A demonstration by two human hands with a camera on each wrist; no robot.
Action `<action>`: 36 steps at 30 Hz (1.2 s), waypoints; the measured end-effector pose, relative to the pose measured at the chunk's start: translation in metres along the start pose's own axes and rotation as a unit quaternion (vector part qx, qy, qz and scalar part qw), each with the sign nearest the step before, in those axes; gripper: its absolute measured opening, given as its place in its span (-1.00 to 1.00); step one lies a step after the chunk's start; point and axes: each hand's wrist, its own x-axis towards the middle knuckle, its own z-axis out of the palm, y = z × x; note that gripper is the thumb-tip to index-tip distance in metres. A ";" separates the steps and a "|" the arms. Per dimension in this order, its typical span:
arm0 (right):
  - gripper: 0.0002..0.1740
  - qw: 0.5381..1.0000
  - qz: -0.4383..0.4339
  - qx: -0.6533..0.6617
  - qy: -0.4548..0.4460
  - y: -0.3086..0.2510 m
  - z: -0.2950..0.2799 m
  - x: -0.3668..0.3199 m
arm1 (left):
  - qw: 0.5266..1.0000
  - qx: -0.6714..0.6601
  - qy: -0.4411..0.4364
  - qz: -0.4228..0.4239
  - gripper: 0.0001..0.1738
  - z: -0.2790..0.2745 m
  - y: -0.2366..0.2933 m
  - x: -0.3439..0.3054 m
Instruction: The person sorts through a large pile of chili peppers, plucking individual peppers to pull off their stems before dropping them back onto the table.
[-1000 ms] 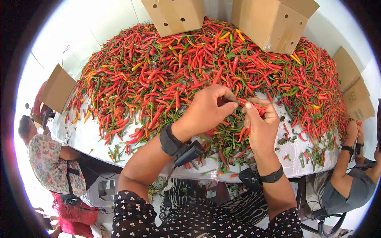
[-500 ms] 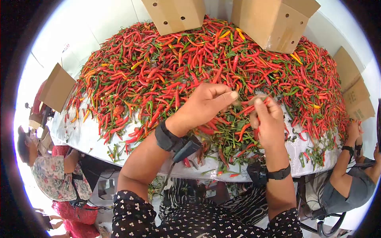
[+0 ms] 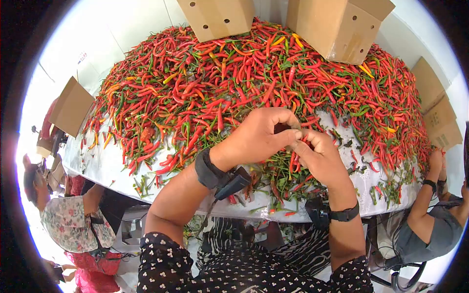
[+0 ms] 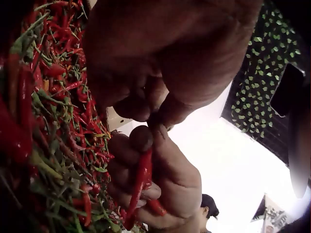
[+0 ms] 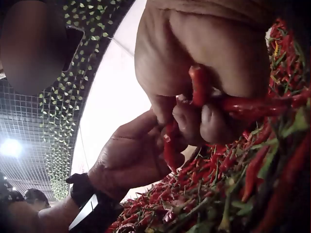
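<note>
Over the heap of red chilies (image 3: pixel 195 97), both hands meet at their fingertips. The right hand (image 3: pixel 323 158) holds several chilies in its curled fingers; one red chili (image 4: pixel 141 187) hangs below its thumb in the left wrist view, and another chili (image 5: pixel 199 86) pokes out between its fingers in the right wrist view. Thumb and forefinger of the left hand (image 3: pixel 261 136) pinch together at the upper end of the held chili, at what looks like its stem; the fingers hide most of it.
Two cardboard boxes (image 3: pixel 217 19) (image 3: pixel 337 29) stand behind the heap. Green stems and leaves (image 3: pixel 278 180) lie below the hands on the white tabletop (image 3: pixel 234 207). People sit at the left (image 3: pixel 73 219) and right (image 3: pixel 430 224); a carton flap (image 3: pixel 72 107) stands at the left edge.
Half a second ago the hands were apart; now the right hand has moved left and its fingertips meet the left hand's. The person at the left has shifted slightly.
</note>
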 end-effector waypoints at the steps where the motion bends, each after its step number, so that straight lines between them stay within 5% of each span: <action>1: -0.80 1.000 -0.013 0.000 0.025 0.003 0.001 0.001 | 1.000 0.005 0.014 -0.006 -0.87 0.000 -0.001 0.000; 9: -0.89 0.993 -0.051 -0.025 0.105 0.001 0.002 0.000 | 0.997 0.054 0.059 0.009 -0.84 0.005 -0.003 0.000; 15: -0.90 0.970 -0.212 -0.090 0.082 0.005 0.000 0.000 | 0.985 -0.144 -0.021 -0.092 -0.78 0.002 -0.012 0.001; 18: -0.89 0.995 -0.087 0.011 0.043 -0.001 0.000 -0.003 | 0.955 -0.264 -0.002 -0.138 -0.75 0.000 -0.016 0.002; 20: -0.86 0.917 -0.018 0.398 0.022 0.012 -0.004 0.005 | 0.975 -0.142 0.025 -0.170 -0.74 -0.005 -0.015 0.003; 23: -0.83 0.870 -0.002 0.487 0.074 0.020 -0.005 0.012 | 0.983 -0.090 0.047 -0.154 -0.78 0.002 -0.011 0.005; 26: -0.80 0.854 0.012 0.504 0.128 0.018 0.004 0.018 | 0.994 -0.106 0.000 -0.031 -0.81 0.012 -0.023 0.004; 36: -0.82 0.833 -0.022 0.518 0.192 0.017 0.024 0.024 | 0.998 0.048 0.049 -0.013 -0.63 0.022 -0.014 -0.001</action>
